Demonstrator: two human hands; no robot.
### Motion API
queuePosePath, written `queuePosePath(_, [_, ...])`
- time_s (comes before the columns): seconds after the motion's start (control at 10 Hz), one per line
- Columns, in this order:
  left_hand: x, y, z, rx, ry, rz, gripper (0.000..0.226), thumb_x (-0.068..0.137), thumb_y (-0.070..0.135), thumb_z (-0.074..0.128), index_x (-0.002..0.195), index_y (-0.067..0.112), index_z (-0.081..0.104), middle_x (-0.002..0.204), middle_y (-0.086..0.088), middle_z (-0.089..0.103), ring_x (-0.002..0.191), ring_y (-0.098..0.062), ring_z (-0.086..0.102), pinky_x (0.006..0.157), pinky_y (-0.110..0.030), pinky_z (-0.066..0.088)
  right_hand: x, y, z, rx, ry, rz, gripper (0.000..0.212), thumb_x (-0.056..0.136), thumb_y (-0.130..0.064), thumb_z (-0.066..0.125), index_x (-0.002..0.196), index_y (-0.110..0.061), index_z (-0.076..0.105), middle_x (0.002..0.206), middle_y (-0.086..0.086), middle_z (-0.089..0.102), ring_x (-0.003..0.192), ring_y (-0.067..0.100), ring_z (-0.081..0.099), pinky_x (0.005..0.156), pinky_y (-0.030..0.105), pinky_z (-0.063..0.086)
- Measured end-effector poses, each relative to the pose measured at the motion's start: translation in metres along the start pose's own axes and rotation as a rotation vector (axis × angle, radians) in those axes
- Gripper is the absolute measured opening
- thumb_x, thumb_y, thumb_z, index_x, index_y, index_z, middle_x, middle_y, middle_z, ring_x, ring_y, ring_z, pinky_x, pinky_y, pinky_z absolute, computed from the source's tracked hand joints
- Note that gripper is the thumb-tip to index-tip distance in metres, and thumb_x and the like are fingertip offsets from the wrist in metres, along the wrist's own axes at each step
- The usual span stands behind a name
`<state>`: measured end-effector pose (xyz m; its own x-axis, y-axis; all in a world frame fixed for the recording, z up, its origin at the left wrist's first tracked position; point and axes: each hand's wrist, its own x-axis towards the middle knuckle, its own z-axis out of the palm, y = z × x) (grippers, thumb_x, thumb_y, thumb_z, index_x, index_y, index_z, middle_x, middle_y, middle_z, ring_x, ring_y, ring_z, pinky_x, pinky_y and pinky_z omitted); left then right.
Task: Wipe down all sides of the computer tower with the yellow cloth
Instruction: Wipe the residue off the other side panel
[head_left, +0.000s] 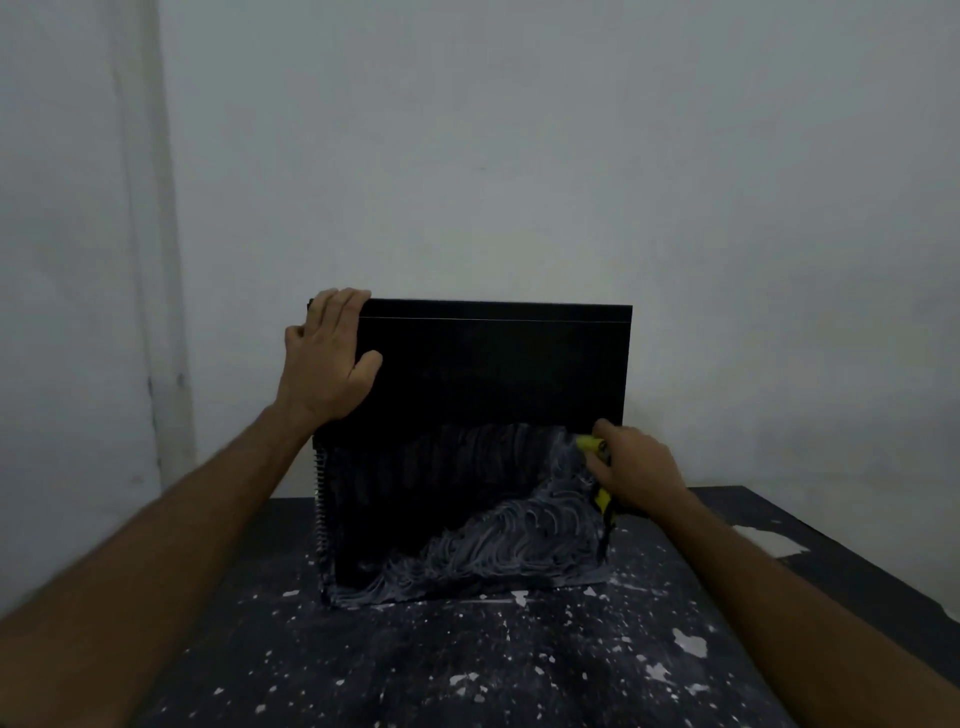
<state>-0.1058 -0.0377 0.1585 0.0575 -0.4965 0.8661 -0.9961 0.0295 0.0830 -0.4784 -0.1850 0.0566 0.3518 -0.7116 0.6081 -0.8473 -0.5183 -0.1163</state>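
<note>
A black, box-shaped computer tower (483, 395) stands upright on a dark tabletop (467, 670) flecked with white spots and flakes, its broad side panel facing the camera. The tower sits toward the table's far edge, close to a plain pale wall (519, 156); whether it touches the wall cannot be told. Tabletop lies open in front of the tower and to its right, where the table's right edge (810, 530) runs diagonally and carries a patch of worn white paint. To the left, a wall corner (156, 260) rises beside the table.

The left hand (324, 358) grasps the tower's upper-left corner, fingers curled over the top edge and thumb pressed on the side panel. The right hand (636, 470) clutches a small yellow cloth (592, 444) against the panel at its right edge, about midway down; only slivers of the cloth show past the fingers.

The panel's upper part is clean black. Its lower part bears a grey film of smeared residue (519, 535) in curved streaks, thickest at the lower right. A ridged strip (321, 519) runs down the tower's lower-left edge.
</note>
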Motion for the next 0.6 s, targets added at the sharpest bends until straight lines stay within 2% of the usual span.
queuePosePath(0.1, [0.001,-0.002,-0.001,0.006,-0.004,0.006,0.075,0.081,0.038,0.041,0.152,0.016,0.034,0.157,-0.003,0.035,0.149,-0.021,0.024,0.101,-0.052,0.033,0.002,0.002,-0.005,-0.032,-0.012,0.053,0.025,0.091,-0.035,0.063,0.086,-0.015,0.048,0.073,0.004,0.05,0.068,0.03,0.058,0.056,0.037,0.047])
queuePosePath(0.2, [0.001,-0.001,0.0,0.012,-0.003,0.005,0.075,0.081,0.038,0.042,0.152,0.016,0.035,0.156,-0.003,0.035,0.148,-0.021,0.025,0.1,-0.052,0.033,0.002,-0.003,-0.002,-0.016,0.053,-0.012,0.024,0.094,-0.032,0.062,0.091,-0.013,0.048,0.076,0.008,0.055,0.067,0.033,0.058,0.053,0.037,0.043])
queuePosePath(0.3, [0.0,-0.001,0.001,0.014,-0.001,0.009,0.074,0.081,0.038,0.043,0.152,0.016,0.035,0.155,-0.003,0.036,0.148,-0.021,0.025,0.1,-0.052,0.033,0.002,-0.011,-0.005,-0.093,-0.069,-0.069,0.021,0.092,-0.031,0.061,0.092,-0.012,0.054,0.077,0.007,0.055,0.071,0.032,0.059,0.055,0.035,0.042])
queuePosePath(0.4, [0.001,0.0,0.0,0.015,-0.003,0.008,0.075,0.081,0.038,0.042,0.152,0.016,0.035,0.155,-0.003,0.036,0.147,-0.022,0.026,0.1,-0.052,0.034,0.007,-0.006,-0.005,-0.022,0.083,0.015,0.024,0.089,-0.029,0.066,0.081,-0.011,0.05,0.068,0.004,0.05,0.062,0.031,0.055,0.049,0.033,0.034])
queuePosePath(0.5, [0.0,-0.001,0.0,0.018,0.002,0.004,0.075,0.081,0.039,0.042,0.152,0.016,0.034,0.155,-0.003,0.035,0.148,-0.021,0.026,0.1,-0.052,0.034,0.003,-0.016,0.0,-0.13,-0.041,-0.137,0.021,0.094,-0.035,0.061,0.092,-0.015,0.057,0.079,0.005,0.058,0.072,0.03,0.061,0.055,0.036,0.045])
queuePosePath(0.6, [0.001,0.001,0.0,0.01,-0.001,0.005,0.075,0.081,0.039,0.042,0.152,0.016,0.035,0.155,-0.003,0.036,0.148,-0.021,0.025,0.1,-0.052,0.033,0.006,-0.012,-0.006,-0.067,0.019,-0.021,0.024,0.087,-0.033,0.067,0.082,-0.012,0.058,0.069,0.003,0.053,0.063,0.026,0.054,0.049,0.032,0.036])
